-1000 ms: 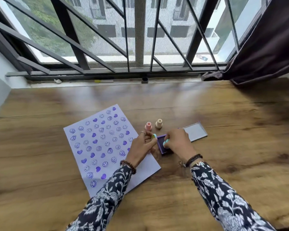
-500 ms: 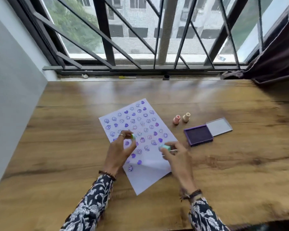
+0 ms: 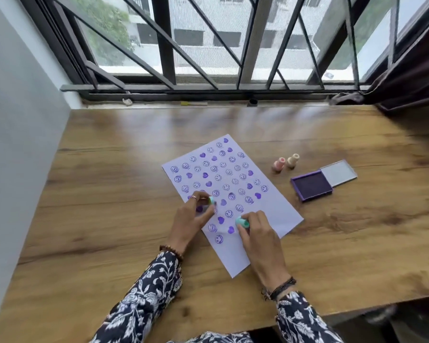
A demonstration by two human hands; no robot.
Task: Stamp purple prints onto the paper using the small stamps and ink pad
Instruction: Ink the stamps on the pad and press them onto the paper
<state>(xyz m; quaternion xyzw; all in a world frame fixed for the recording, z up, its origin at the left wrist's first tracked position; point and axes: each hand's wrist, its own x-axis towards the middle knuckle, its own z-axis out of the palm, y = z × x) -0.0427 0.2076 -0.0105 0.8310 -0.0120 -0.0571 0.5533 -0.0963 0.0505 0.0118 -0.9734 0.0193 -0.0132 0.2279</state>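
Observation:
A white paper sheet [image 3: 265, 214] lies slanted on the wooden table, covered with several purple smiley and heart prints. My left hand [image 3: 191, 219] pinches a small green stamp [image 3: 211, 200] over the sheet's left part. My right hand [image 3: 256, 231] holds a teal stamp [image 3: 242, 222] pressed down on the lower part of the paper, beside a purple heart print. The open purple ink pad [image 3: 311, 185] sits to the right of the sheet, apart from both hands.
A pink stamp [image 3: 279, 164] and a beige stamp [image 3: 292, 160] stand upright between paper and ink pad. The pad's clear lid [image 3: 338, 172] lies at its right. A barred window runs along the table's far edge; a grey wall is on the left, a dark curtain [image 3: 411, 78] at the right.
Both hands left the ink pad and moved left onto the paper with their stamps. My right hand has come down on the lower part of the sheet.

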